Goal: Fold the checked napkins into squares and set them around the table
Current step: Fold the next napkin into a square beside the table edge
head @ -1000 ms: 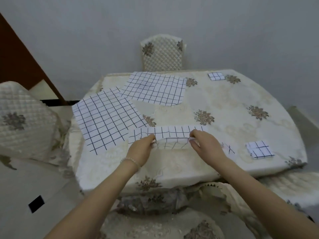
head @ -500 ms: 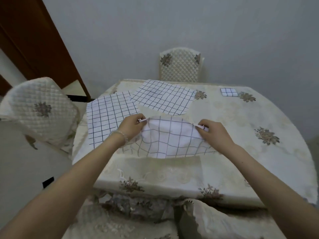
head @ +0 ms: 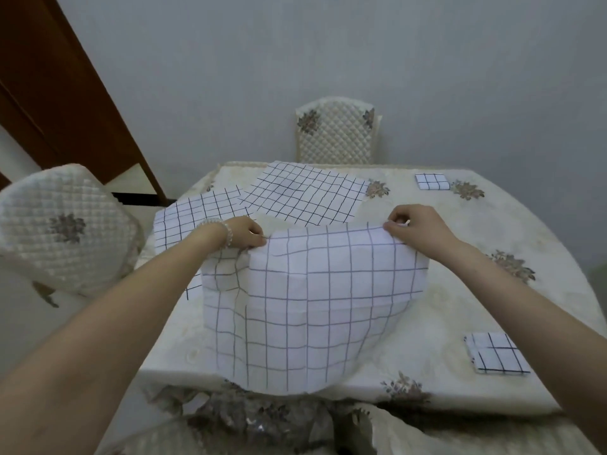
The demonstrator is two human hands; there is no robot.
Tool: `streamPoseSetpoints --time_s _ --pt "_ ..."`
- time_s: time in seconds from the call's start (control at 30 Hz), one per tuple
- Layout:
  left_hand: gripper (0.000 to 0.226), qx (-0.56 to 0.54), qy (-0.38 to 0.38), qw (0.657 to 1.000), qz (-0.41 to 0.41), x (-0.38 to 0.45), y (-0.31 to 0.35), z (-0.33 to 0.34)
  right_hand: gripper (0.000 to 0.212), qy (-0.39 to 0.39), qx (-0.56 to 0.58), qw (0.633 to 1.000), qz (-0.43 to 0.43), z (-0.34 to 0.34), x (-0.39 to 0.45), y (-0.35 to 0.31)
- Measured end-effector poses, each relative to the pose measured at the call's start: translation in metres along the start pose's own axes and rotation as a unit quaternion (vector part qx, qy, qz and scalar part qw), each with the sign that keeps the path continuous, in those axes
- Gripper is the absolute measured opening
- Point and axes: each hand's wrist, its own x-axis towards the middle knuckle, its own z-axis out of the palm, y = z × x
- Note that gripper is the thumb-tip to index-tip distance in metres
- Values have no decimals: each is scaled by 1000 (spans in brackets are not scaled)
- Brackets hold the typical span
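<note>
No legible text or labels.

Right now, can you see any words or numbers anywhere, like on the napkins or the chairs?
None: there is no word, number or label to read.
The napkin being held by the left hand and right hand: only grid lines.
The small folded napkins: only grid lines.
The tablecloth and chair covers: only flower patterns.

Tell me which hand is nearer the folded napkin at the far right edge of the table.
Right. The right hand, pinching a corner of the napkin being folded, sits just below and left of that folded napkin; the left hand pinches the opposite corner, much farther left.
</note>
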Motion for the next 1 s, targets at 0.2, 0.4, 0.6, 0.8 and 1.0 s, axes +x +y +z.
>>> streamPoseSetpoints --time_s 0.2,0.4,0.6,0.8,1.0 --pt "18 77 85 992 -46 79 -1 38 6 -59 -8 998 33 62 60 59" --pt "25 212 102 968 -90 162 -8 92 6 -64 5 994 83 134 94 135" --pt "21 270 128 950 -93 213 -15 134 13 -53 -50 993 94 168 122 180" --pt "42 150 309 939 -28 221 0 166 37 45 -165 985 5 192 136 187" --pt "59 94 214 972 24 198 44 244 55 -65 -60 993 -72 273 93 106"
